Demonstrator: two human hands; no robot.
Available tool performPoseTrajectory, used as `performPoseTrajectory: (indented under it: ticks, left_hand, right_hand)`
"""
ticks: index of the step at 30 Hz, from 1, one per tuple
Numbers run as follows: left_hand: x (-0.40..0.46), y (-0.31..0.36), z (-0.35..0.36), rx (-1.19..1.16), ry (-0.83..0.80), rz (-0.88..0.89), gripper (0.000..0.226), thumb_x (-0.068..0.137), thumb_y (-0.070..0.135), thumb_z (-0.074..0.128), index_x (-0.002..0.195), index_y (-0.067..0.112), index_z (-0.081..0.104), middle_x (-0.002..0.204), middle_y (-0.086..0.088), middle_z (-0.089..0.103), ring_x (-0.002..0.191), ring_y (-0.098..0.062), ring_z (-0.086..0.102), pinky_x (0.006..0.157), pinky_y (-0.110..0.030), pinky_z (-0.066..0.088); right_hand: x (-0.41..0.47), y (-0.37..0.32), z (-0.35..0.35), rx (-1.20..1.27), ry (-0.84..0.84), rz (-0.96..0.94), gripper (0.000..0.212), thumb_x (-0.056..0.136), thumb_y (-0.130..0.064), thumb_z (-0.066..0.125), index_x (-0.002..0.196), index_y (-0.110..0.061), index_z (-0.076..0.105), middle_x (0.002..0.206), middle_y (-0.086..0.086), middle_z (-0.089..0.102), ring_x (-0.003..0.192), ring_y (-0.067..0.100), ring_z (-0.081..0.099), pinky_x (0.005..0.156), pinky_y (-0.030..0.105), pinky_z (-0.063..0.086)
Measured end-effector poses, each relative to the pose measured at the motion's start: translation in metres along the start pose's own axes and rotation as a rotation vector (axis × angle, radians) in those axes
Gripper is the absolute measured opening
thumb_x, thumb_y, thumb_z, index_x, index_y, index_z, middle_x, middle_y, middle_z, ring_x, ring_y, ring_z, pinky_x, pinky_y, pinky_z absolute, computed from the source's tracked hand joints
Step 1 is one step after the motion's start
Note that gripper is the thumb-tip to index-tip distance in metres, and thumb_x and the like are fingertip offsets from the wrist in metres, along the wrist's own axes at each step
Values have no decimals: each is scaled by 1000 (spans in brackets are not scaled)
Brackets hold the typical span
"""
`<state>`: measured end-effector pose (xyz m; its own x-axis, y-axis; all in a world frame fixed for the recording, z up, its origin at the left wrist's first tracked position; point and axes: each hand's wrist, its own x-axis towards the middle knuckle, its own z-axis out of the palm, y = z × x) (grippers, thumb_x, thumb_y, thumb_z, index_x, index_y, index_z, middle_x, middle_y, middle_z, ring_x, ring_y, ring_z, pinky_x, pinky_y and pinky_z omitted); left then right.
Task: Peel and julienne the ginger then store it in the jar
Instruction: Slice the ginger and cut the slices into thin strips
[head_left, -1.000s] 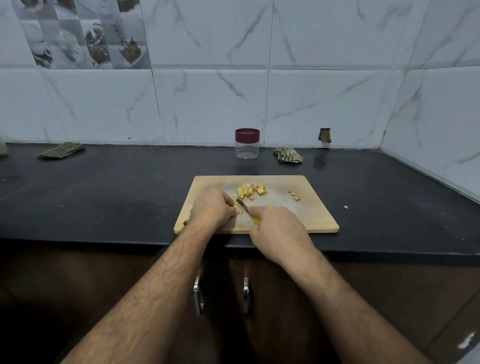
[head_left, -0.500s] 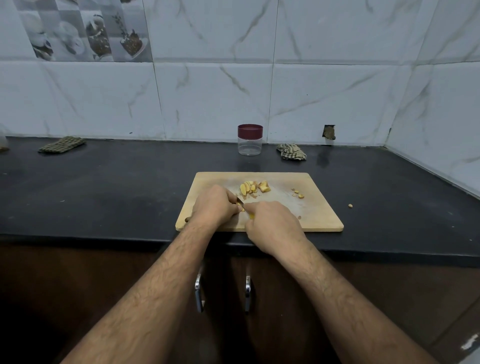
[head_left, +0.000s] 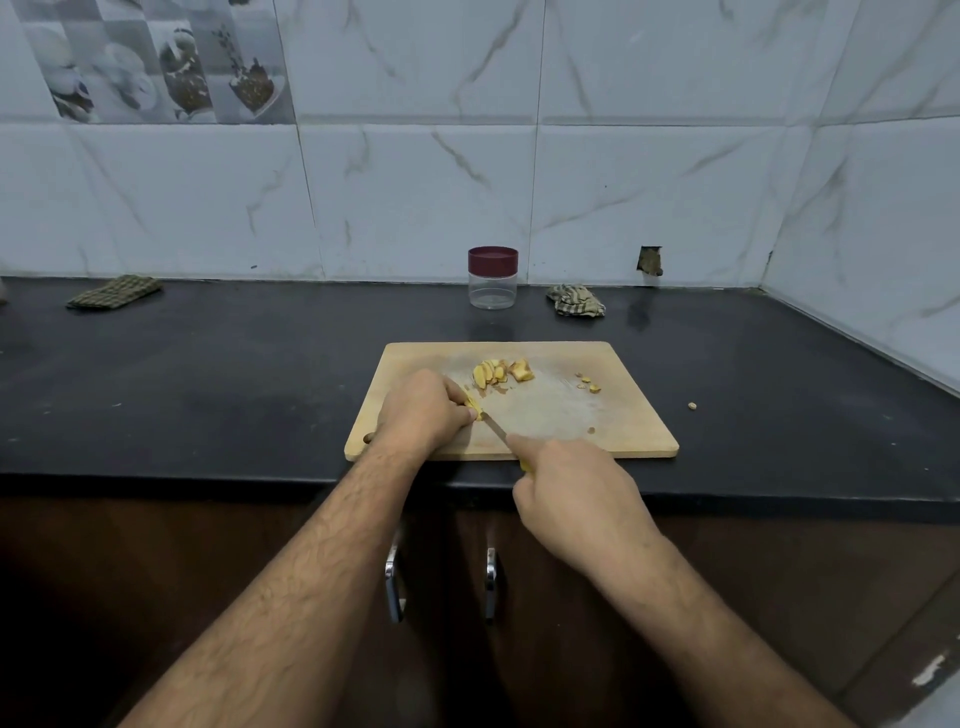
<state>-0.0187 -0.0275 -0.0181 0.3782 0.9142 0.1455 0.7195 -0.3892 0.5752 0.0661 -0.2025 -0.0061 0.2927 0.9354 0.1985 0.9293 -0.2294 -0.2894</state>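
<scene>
Since half a second ago my right hand (head_left: 576, 493) has drawn back toward me, off the near edge of the wooden cutting board (head_left: 613, 426); it was bunched close against my left hand then, and now a stretch of bare blade shows between them. My fingers are curled round the yellow handle of the knife (head_left: 496, 428), forefinger laid straight along the top, the thin dark blade slanting up and left to the ginger. My left hand (head_left: 423, 410) has stayed where it was, near the board's left side, fingertips curled down and pinching a small yellow ginger piece (head_left: 474, 406) against the wood.

The ginger slices (head_left: 498, 371) lie in a loose heap just behind my left hand, pale yellow, flat and oval, overlapping like fallen tiles. A few peel scraps (head_left: 588, 383) sit toward the board's right side, and one crumb (head_left: 692, 406) lies off the board to its right on the counter (head_left: 208, 374), which is black, smooth and faintly glossy.

The board is a pale rectangle with rounded corners, its middle scuffed whitish. Behind it, against the marbled white tiles, stands the jar (head_left: 492, 286): clear, round, with its maroon lid on. A crumpled checked cloth (head_left: 575, 300) lies just right of the jar; a folded one (head_left: 115, 292) lies far to the board's left.
</scene>
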Motion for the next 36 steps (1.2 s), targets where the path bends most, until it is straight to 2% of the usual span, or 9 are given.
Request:
performPoseTrajectory:
  ticks: [5, 8, 10, 17, 22, 27, 31, 36]
  left_hand:
    - [-4, -1, 2, -44, 62, -20, 23, 84, 32, 77, 105, 23, 75, 107, 6, 71, 101, -15, 63, 77, -27, 45]
    - [-4, -1, 3, -35, 55, -16, 20, 84, 31, 77, 102, 24, 78, 106, 8, 73, 98, -14, 63, 76, -26, 46]
    - [-4, -1, 3, -23, 54, -7, 19, 84, 31, 76, 103, 25, 78, 104, 7, 74, 96, -15, 64, 76, -27, 48]
    - [-6, 0, 1, -3, 21, 22, 10, 88, 29, 71, 94, 27, 80, 84, 8, 72, 81, -14, 62, 61, -25, 39]
    - [-5, 1, 0, 18, 0, 29, 10, 89, 29, 70, 92, 28, 80, 88, 7, 73, 85, -16, 63, 64, -25, 40]
    - [-4, 1, 0, 18, -5, 22, 12, 88, 30, 71, 95, 30, 79, 91, 9, 73, 90, -17, 63, 66, -25, 39]
    - [-4, 2, 0, 12, 0, 13, 13, 88, 30, 72, 98, 30, 79, 98, 9, 75, 95, -17, 64, 73, -27, 46]
    - [-5, 2, 0, 15, 4, 12, 13, 88, 30, 72, 98, 29, 80, 96, 9, 75, 93, -17, 64, 71, -27, 46]
  right_hand:
    - [10, -1, -1, 60, 41, 36, 48, 92, -17, 43, 137, -33, 52, 103, -1, 66, 90, 19, 55, 65, 29, 42]
    - [20, -5, 1, 69, 46, 32, 49, 93, -18, 43, 139, -32, 51, 113, 0, 67, 104, 21, 59, 76, 32, 49]
    - [26, -9, 2, 74, 44, 23, 48, 93, -18, 44, 138, -31, 53, 116, 1, 67, 107, 23, 59, 81, 34, 50]
    - [38, -10, 8, 46, 30, 8, 47, 92, -15, 45, 134, -31, 56, 107, 2, 67, 98, 22, 59, 71, 31, 45]
    - [43, -11, 8, 40, 6, 9, 51, 93, -16, 45, 141, -35, 51, 117, 2, 65, 107, 22, 58, 73, 29, 41]
    - [41, -14, 7, 40, -8, 12, 51, 93, -14, 45, 140, -33, 51, 115, 3, 65, 106, 23, 58, 72, 29, 41]
    - [21, -6, 5, 0, -24, -16, 42, 92, -13, 44, 130, -27, 56, 96, 4, 61, 89, 24, 56, 66, 32, 45]
    - [-3, 3, 3, 7, -8, -18, 43, 96, -16, 40, 136, -30, 48, 89, -4, 51, 81, 17, 48, 63, 29, 39]
